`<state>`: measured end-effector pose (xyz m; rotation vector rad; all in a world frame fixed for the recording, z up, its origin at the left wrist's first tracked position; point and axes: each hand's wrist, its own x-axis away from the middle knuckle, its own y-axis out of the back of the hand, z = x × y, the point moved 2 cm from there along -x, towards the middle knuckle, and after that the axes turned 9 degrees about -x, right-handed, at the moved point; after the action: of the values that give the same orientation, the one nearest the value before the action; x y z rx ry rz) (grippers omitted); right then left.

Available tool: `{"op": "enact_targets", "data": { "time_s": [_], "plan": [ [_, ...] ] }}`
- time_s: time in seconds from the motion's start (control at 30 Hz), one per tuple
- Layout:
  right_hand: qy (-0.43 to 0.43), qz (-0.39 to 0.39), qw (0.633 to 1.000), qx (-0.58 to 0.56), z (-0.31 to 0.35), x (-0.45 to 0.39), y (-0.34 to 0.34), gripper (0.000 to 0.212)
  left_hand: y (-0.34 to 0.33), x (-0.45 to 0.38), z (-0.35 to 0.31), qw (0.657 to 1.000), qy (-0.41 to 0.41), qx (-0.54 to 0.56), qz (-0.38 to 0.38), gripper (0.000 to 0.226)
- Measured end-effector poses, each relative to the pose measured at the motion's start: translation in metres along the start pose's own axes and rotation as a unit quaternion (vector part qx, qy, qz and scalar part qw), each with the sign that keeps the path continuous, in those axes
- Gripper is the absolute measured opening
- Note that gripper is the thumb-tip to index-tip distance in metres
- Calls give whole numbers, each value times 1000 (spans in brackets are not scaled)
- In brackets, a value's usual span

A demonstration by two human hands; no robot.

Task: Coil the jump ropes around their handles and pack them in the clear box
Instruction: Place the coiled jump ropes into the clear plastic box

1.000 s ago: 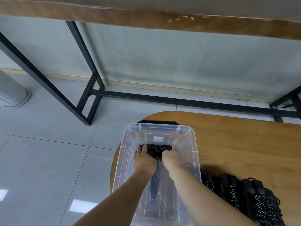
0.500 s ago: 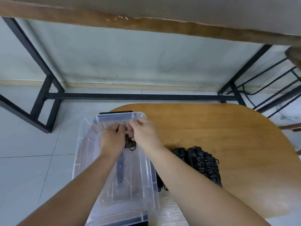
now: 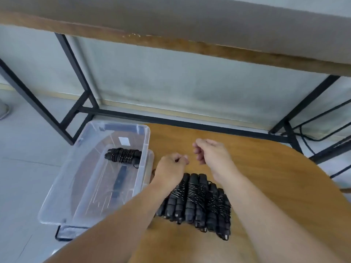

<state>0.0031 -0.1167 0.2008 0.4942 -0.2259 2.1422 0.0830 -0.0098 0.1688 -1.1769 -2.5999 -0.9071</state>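
- Your left hand [image 3: 171,164] hangs over the wooden counter [image 3: 266,168] with its fingers loosely curled, gripping nothing.
- Your right hand [image 3: 210,154] hovers just beside the left one, a little farther from you, fingers loosely bent and also holding nothing.
- The clear box [image 3: 79,186] sits to the left of your left hand, at the counter's edge and partly out over the floor [image 3: 24,168].
- One coiled jump rope [image 3: 123,155] lies inside the box toward its far end, well left of your left hand.
- A row of coiled jump ropes [image 3: 197,200] lies on the counter under and between your wrists, nearer you than both hands.
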Motion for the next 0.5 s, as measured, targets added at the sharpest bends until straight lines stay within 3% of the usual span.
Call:
{"op": "enact_targets", "data": {
  "time_s": [0.27, 0.4, 0.5],
  "plan": [
    [-8, 130, 974, 184, -50, -11, 57, 17, -80, 67, 45, 964, 237, 82, -89, 17],
    [44, 174, 931, 319, -61, -20, 59, 22, -98, 84, 60, 933, 299, 116, -164, 35],
    [44, 192, 904, 380, -70, -25, 57, 37, -108, 92, 61, 904, 352, 171, -171, 49]
  ]
}}
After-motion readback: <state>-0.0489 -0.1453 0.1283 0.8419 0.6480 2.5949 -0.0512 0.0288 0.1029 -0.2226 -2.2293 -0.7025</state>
